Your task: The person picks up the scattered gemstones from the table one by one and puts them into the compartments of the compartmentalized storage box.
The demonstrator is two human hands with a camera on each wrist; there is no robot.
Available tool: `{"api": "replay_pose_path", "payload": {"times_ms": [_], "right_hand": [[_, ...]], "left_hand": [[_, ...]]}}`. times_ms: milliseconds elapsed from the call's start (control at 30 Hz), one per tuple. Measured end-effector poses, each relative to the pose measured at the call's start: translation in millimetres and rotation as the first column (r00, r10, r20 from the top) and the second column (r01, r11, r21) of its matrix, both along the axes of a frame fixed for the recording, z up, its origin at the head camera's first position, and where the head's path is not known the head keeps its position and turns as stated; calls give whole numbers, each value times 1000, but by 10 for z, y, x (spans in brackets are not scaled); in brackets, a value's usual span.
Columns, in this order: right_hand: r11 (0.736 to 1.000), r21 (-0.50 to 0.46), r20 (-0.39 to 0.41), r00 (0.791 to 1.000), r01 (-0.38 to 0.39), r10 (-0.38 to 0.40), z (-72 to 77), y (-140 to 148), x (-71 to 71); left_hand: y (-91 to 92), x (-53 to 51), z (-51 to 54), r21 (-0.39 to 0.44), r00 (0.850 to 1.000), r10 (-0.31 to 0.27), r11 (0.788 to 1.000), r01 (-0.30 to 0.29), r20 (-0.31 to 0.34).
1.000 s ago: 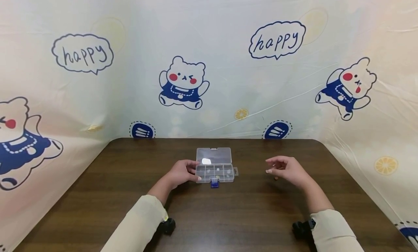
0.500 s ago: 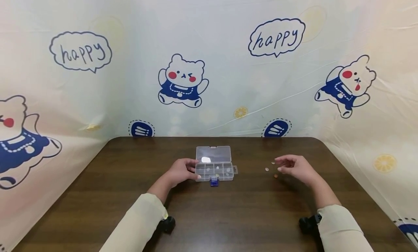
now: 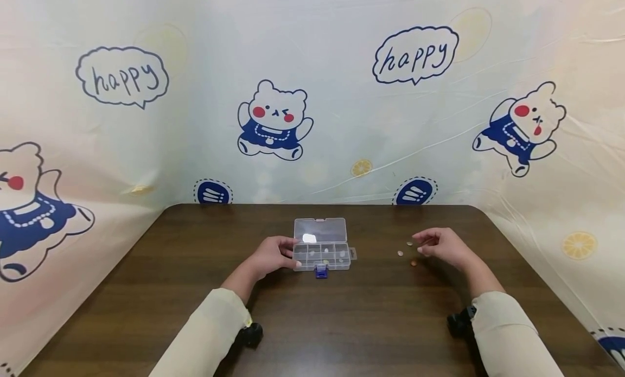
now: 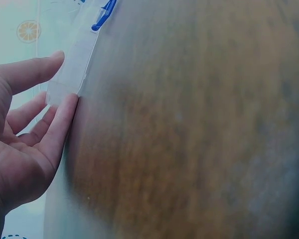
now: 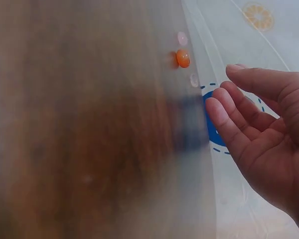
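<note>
A clear plastic compartment box with a blue latch stands with its lid raised at the back. Several small pale pieces lie in its compartments. My left hand holds the box's left end between thumb and fingers; the left wrist view shows that end of the box too. My right hand is beside three small loose pieces, with nothing visible between its parted thumb and fingers. Those are an oval, glossy orange stone, a pale pink stone and a clear one.
Everything sits on a dark brown wooden table. A printed cloth with bears hangs behind the table and along its sides. At the box's right end a hanging tab sticks out.
My right hand has moved a little to the right, uncovering the loose stones that it partly hid. The left hand stays at the box.
</note>
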State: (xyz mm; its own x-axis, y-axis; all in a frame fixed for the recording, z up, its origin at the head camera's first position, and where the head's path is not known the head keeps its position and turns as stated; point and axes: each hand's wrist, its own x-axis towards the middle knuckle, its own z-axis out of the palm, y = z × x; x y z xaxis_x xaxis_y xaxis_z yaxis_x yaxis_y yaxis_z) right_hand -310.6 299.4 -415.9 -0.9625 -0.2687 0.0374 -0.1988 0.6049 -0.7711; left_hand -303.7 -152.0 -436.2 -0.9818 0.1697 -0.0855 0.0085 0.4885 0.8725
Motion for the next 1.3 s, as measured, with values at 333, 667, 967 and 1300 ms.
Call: {"api": "replay_pose_path", "payload": {"times_ms": [333, 667, 967, 1300], "right_hand": [[1000, 25, 43, 999, -1, 0, -27, -27, -150], [999, 50, 79, 997, 2, -6, -19, -52, -281], [998, 58, 80, 997, -13, 8, -87, -44, -359], [996, 85, 79, 997, -21, 14, -123, -63, -378]], "left_hand": [[-8, 5, 7, -6, 1000, -5, 1000, 5, 5], [-12, 13, 74, -9, 1000, 5, 1000, -5, 2], [-7, 17, 81, -12, 1000, 4, 1000, -4, 0], [10, 7, 49, -9, 1000, -1, 1000, 1, 1]]}}
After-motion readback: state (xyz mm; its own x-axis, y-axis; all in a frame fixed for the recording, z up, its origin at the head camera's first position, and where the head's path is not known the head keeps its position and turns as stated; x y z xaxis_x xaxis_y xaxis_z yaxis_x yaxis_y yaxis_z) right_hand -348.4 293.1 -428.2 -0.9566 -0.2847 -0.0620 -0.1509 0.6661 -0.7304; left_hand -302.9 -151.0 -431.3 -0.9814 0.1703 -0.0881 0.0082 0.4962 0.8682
